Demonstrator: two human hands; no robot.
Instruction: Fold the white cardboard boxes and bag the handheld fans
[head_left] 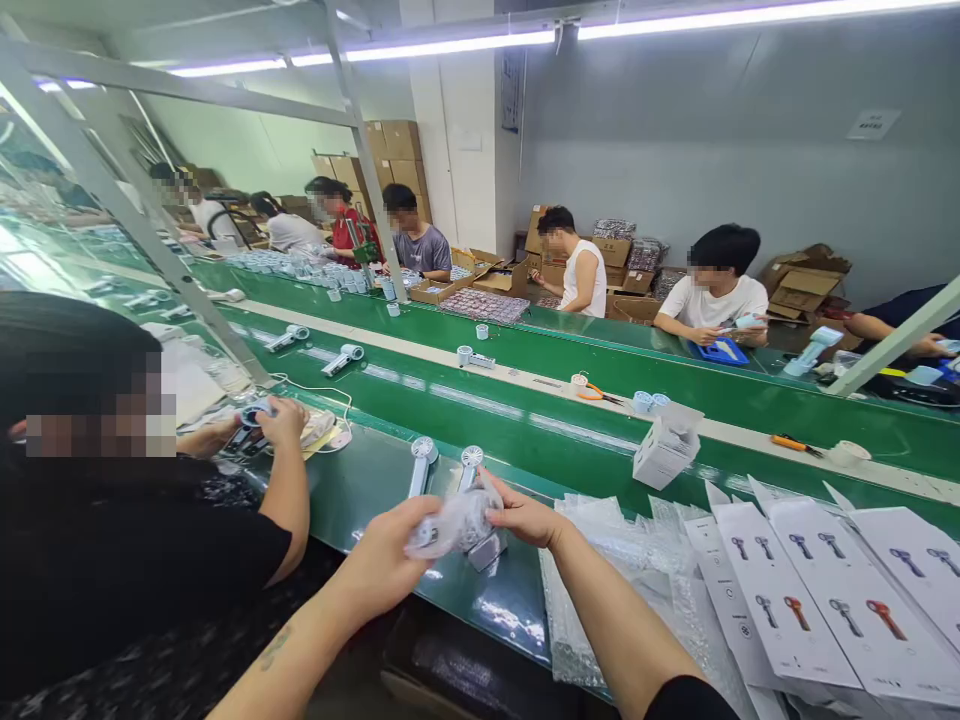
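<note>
Both my hands hold one small handheld fan wrapped in a clear plastic bag [457, 525] over the near edge of the green bench [360, 490]. My left hand [390, 565] is closed around the bag's left end. My right hand [525, 515] pinches the bag's right end, fingers curled. Two more pale handheld fans [421, 462] [470, 460] lie side by side on the bench just beyond my hands. A stack of clear plastic bags [622, 545] lies to the right of my right wrist.
Flat white printed cartons [795, 590] with fan pictures are fanned out at right. A folded white box [666, 447] stands on the conveyor belt [525, 400]. A person in black sits close on my left, handling a fan. Several other workers sit across the line.
</note>
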